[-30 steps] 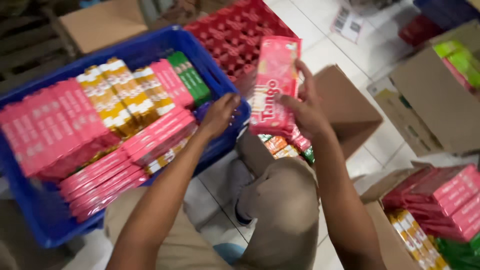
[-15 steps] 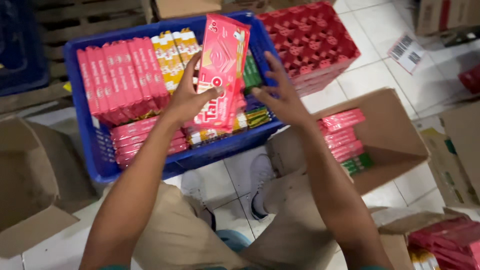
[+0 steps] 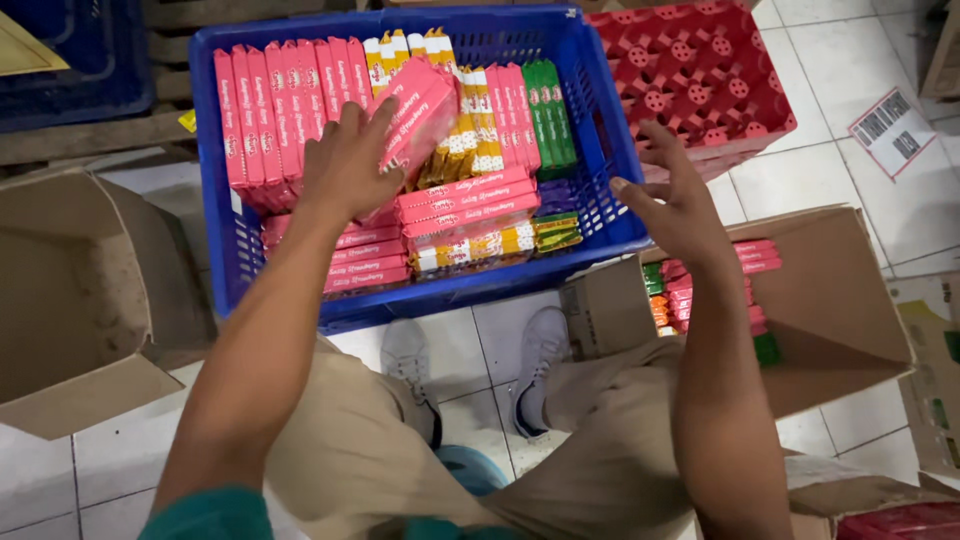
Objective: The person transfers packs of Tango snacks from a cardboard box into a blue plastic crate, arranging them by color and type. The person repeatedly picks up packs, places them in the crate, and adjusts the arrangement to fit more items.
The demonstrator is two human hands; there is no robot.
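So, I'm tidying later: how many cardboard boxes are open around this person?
3 at least: an empty cardboard box at left, one with packs under the right hand, another cut off at the right edge. More may lie outside view.

White tiled floor underfoot, open cardboard boxes around, a red plastic crate, wooden pallet slats behind.

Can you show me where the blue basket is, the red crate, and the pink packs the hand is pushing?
blue basket point(image 3: 607, 150): head view, on its right wall.
red crate point(image 3: 700, 75): head view, on its knobbly top.
pink packs point(image 3: 420, 110): head view, on the tilted stack's front, beside the left hand point(image 3: 345, 165).
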